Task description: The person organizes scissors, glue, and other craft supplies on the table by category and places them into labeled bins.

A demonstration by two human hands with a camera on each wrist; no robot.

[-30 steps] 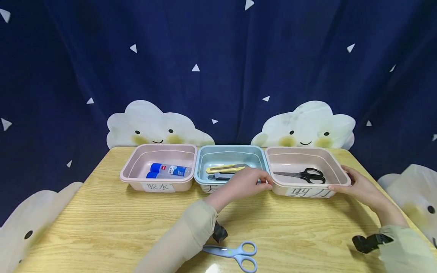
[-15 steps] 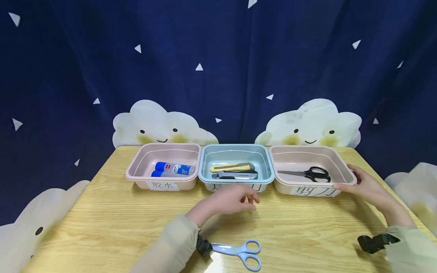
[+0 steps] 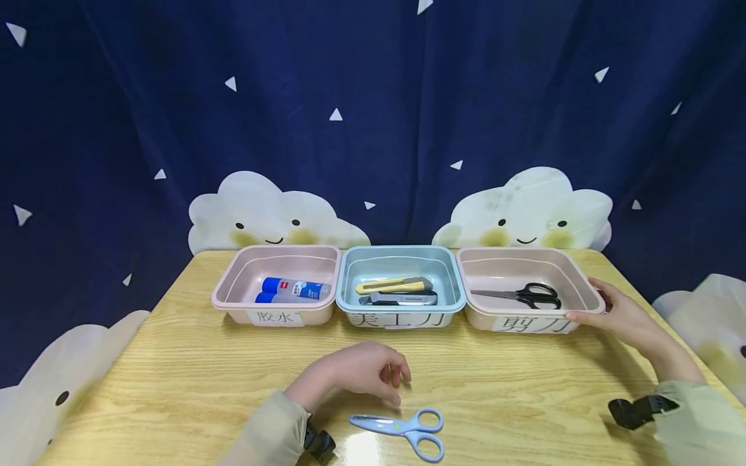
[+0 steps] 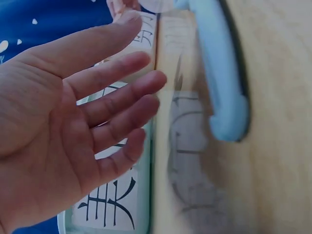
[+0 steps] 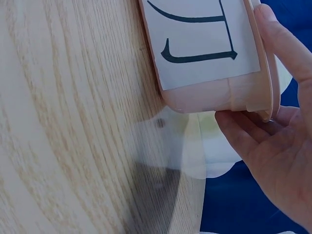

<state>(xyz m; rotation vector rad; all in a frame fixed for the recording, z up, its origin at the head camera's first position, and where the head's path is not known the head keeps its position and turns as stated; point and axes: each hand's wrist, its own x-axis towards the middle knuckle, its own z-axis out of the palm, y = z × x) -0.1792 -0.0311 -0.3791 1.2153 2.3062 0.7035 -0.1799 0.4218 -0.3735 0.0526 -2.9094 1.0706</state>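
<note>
My left hand [image 3: 361,372] hovers over the table with loosely bent fingers and nothing in them; the left wrist view shows its bare palm [image 4: 53,131]. Just in front of it lie blue scissors [image 3: 402,426], blades pointing left. My right hand [image 3: 626,323] grips the right end of the right-hand pink bin [image 3: 478,317], thumb on the front rim and fingers behind the end wall. Black-handled scissors [image 3: 527,296] lie inside that bin. In the right wrist view the fingers [image 5: 239,129] touch the bin's end wall below the rim.
A blue bin [image 3: 344,301] with a yellow utility knife [image 3: 390,285] and a grey one [image 3: 402,298] adjoins it. Left of that stands another pink bin [image 3: 233,304] holding blue-capped glue bottles [image 3: 297,288]. A dark blue curtain [image 3: 373,129] hangs behind the table [image 3: 175,382].
My left hand has come away from the seam between the blue and right-hand bins, moving left and toward me, near the blue scissors. My right hand stays on its bin.
</note>
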